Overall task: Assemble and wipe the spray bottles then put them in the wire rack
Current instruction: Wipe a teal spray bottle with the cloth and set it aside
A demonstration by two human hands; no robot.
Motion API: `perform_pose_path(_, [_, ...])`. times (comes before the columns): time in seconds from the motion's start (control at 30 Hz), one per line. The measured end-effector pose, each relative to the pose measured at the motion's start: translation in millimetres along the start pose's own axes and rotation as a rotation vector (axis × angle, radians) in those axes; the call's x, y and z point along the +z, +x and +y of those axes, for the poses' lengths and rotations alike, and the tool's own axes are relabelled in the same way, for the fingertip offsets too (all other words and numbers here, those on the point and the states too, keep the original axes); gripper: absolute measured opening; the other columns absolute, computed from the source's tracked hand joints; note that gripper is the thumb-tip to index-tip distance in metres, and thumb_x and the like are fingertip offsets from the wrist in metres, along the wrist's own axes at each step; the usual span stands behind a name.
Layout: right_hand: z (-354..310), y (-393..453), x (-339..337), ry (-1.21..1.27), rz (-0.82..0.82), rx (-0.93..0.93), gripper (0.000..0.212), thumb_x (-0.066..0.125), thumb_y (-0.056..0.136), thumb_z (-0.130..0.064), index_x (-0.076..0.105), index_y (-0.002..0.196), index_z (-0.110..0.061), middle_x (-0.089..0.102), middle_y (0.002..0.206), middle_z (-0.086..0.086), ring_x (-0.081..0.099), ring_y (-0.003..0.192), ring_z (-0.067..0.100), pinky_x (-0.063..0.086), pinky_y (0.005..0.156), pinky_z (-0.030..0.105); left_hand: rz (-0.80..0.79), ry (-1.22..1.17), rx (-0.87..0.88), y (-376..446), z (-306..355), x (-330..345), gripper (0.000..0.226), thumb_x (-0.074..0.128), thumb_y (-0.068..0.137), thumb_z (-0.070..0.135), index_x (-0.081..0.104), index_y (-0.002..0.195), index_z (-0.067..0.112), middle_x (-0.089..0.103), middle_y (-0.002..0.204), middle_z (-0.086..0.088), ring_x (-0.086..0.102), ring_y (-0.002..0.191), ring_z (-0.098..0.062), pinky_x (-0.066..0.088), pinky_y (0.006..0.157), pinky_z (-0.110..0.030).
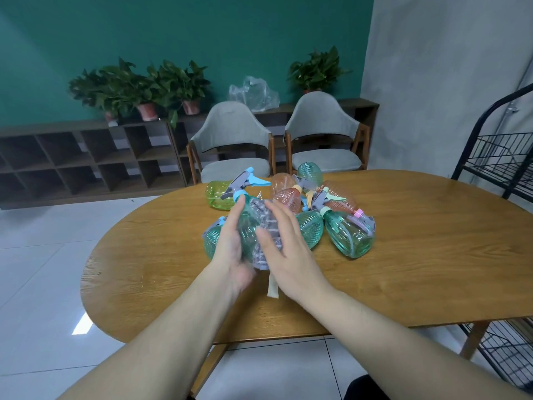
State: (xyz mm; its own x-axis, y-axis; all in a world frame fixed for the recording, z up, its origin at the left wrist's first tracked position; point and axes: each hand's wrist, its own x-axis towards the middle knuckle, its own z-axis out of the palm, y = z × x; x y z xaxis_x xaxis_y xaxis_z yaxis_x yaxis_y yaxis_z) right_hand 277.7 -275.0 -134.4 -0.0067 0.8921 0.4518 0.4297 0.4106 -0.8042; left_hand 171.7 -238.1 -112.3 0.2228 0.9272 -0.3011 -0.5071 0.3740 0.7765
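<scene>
A clear green spray bottle with a blue collar and a grey-and-blue trigger head is held above the middle of the oval wooden tabletop, its head pointing toward 12 o'clock. The left hand cups the bottle's smooth, rounded body from below, fingers curled around it. The right hand lies flat with straight, spread fingers pressing a grey textured cloth against the bottle's side at 3 o'clock.

Behind it lie more bottles in see-through plastic. A yellow-green body sits at 11 o'clock, ribbed pink ones at 12 to 1 o'clock, and a ribbed teal body farther back. A ribbed green one lies just beside the right hand at 3 o'clock. Beyond that, a smooth green assembled bottle lies on its side. Another ribbed green bottle rests at 9 o'clock, partly hidden by the left hand.

The black wire rack stands off the tabletop's edge at 2 o'clock.
</scene>
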Motion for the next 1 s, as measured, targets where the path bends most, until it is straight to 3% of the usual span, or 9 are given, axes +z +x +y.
perform_pose_path(0.13, [-5, 17, 0, 0.333, 0.138, 0.227, 0.05, 0.039, 0.092, -0.063, 0.057, 0.128, -0.035, 0.065, 0.124, -0.011, 0.059, 0.119, 0.008, 0.045, 0.106, 0.044, -0.045, -0.083, -0.009, -3, -3, 9, 0.058, 0.068, 0.088, 0.057, 0.073, 0.123, 0.012, 0.075, 0.118, -0.013, 0.074, 0.1, -0.029, 0.055, 0.094, -0.044])
perform_pose_path(0.27, [-9, 23, 2, 0.673, 0.29, 0.476, 0.056, 0.046, 0.082, -0.067, 0.065, 0.123, -0.033, 0.071, 0.117, -0.01, 0.066, 0.112, 0.014, 0.047, 0.104, 0.045, -0.065, -0.121, -0.02, -7, -4, 18, 0.06, 0.065, 0.088, 0.06, 0.073, 0.121, 0.01, 0.077, 0.113, -0.014, 0.075, 0.101, -0.03, 0.053, 0.099, -0.045])
perform_pose_path(0.33, [-16, 23, 1, 0.832, 0.325, 0.548, 0.053, 0.045, 0.09, -0.063, 0.064, 0.127, -0.029, 0.072, 0.117, -0.004, 0.068, 0.109, 0.018, 0.05, 0.102, 0.046, -0.06, -0.138, -0.018, -6, -4, 21, 0.065, 0.064, 0.087, 0.064, 0.072, 0.124, 0.011, 0.076, 0.116, -0.015, 0.073, 0.107, -0.031, 0.051, 0.105, -0.046])
perform_pose_path(0.5, [-29, 18, -9, 1.089, 0.231, 0.608, 0.063, 0.028, 0.101, -0.062, 0.067, 0.124, -0.017, 0.074, 0.113, 0.005, 0.071, 0.105, 0.02, 0.053, 0.096, 0.039, -0.052, -0.067, 0.061, -3, -5, 29, 0.067, 0.059, 0.089, 0.068, 0.07, 0.126, 0.013, 0.076, 0.115, -0.014, 0.074, 0.107, -0.03, 0.055, 0.099, -0.045])
perform_pose_path(0.6, [-32, 15, -16, 1.12, 0.15, 0.612, 0.065, 0.035, 0.097, -0.067, 0.067, 0.125, -0.017, 0.072, 0.119, 0.007, 0.068, 0.111, 0.023, 0.048, 0.104, 0.044, -0.034, -0.019, 0.122, 1, -8, 30, 0.074, 0.073, 0.081, 0.066, 0.062, 0.136, 0.019, 0.074, 0.121, -0.013, 0.073, 0.109, -0.033, 0.056, 0.099, -0.053])
perform_pose_path(0.7, [-28, 14, -22, 1.074, 0.09, 0.63, 0.046, 0.046, 0.101, -0.05, 0.066, 0.127, -0.017, 0.071, 0.121, 0.007, 0.067, 0.113, 0.025, 0.045, 0.107, 0.047, 0.013, 0.055, 0.254, 7, -10, 31, 0.053, 0.078, 0.086, 0.047, 0.058, 0.129, 0.024, 0.078, 0.11, -0.009, 0.077, 0.098, -0.029, 0.061, 0.088, -0.051])
perform_pose_path(0.77, [-26, 15, -29, 1.043, 0.11, 0.661, 0.039, 0.047, 0.103, -0.04, 0.065, 0.126, -0.015, 0.071, 0.12, 0.009, 0.068, 0.111, 0.026, 0.048, 0.105, 0.047, 0.012, 0.117, 0.317, 10, -12, 34, 0.051, 0.08, 0.086, 0.04, 0.056, 0.128, 0.025, 0.078, 0.108, -0.006, 0.077, 0.096, -0.025, 0.062, 0.088, -0.048])
perform_pose_path(0.9, [-15, 21, -49, 0.893, 0.186, 0.748, 0.033, 0.052, 0.101, -0.028, 0.066, 0.122, -0.007, 0.073, 0.111, 0.016, 0.07, 0.105, 0.035, 0.053, 0.097, 0.052, 0.028, 0.339, 0.433, 24, -12, 44, 0.051, 0.086, 0.077, 0.044, 0.054, 0.116, 0.039, 0.074, 0.111, 0.004, 0.075, 0.098, -0.014, 0.06, 0.092, -0.043])
perform_pose_path(1.0, [-4, 27, -76, 0.745, 0.244, 0.768, 0.025, 0.053, 0.098, -0.021, 0.069, 0.107, -0.005, 0.076, 0.099, 0.016, 0.073, 0.093, 0.035, 0.056, 0.09, 0.053, 0.028, 0.407, 0.486, 37, -12, 59, 0.068, 0.086, 0.072, 0.052, 0.051, 0.127, 0.033, 0.072, 0.115, 0.006, 0.073, 0.103, -0.014, 0.058, 0.096, -0.045])
